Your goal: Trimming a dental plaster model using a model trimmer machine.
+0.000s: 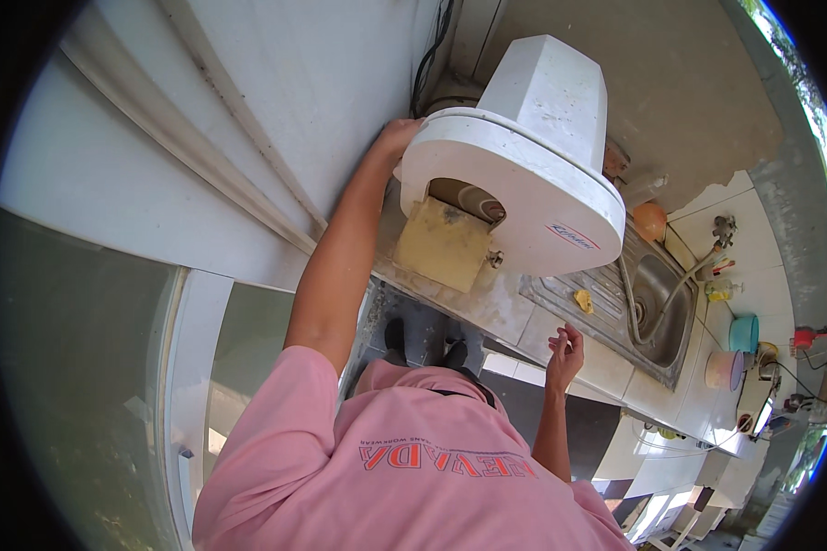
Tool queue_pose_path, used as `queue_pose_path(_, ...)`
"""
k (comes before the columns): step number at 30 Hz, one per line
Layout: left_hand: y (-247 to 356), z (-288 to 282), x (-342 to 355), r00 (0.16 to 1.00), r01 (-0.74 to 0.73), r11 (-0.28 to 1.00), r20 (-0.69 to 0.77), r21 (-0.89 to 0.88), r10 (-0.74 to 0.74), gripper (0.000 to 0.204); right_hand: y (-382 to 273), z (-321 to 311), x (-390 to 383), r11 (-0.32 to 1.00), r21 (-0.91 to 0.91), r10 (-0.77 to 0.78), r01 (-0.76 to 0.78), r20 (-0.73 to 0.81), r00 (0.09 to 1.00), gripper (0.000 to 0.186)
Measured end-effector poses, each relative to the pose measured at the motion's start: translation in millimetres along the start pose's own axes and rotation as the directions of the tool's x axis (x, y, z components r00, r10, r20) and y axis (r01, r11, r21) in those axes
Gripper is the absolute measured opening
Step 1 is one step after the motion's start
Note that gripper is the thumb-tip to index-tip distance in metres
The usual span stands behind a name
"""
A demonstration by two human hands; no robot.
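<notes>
A large white appliance (514,193), with a tapered top and a rounded opening in its front, stands on the tiled counter. Inside the opening is a dark cavity with a round part. Below it a yellowed flat panel (444,245) slopes outward, beside a small metal knob (495,259). My left hand (401,136) rests against the appliance's far left side, its fingers hidden behind the edge. Over the counter's front edge hangs my right hand (565,354), empty, fingers loosely bent and apart. A small yellow sponge-like piece (583,300) lies near it on the drainboard.
A steel sink (657,298) with a hose lies to the right. Behind it are a tap (724,230), an orange rounded thing (650,221) and a bottle (722,290). Bowls (744,331) stand further right. A white wall panel (276,110) closes off the left.
</notes>
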State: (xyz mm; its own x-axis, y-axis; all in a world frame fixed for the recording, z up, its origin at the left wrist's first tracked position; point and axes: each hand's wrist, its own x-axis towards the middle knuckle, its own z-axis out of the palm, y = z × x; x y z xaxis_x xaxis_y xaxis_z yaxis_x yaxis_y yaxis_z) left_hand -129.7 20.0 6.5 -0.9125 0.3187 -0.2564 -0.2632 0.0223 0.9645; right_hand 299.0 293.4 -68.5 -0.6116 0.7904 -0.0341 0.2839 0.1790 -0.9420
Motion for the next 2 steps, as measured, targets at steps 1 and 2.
queue_pose_path(1,-6.9,-3.3,-1.9,0.999,-0.029,0.995,0.020,-0.095,0.031,0.045,1.7,3.0,-2.0,1.000,-0.008,-0.004,0.004,0.036,0.999,0.024)
queue_pose_path(2,-8.0,-4.2,-1.8,0.999,-0.030,0.994,0.018,-0.101,0.032,0.045,3.1,3.3,-2.2,0.998,-0.055,-0.011,0.016,0.085,0.996,0.024)
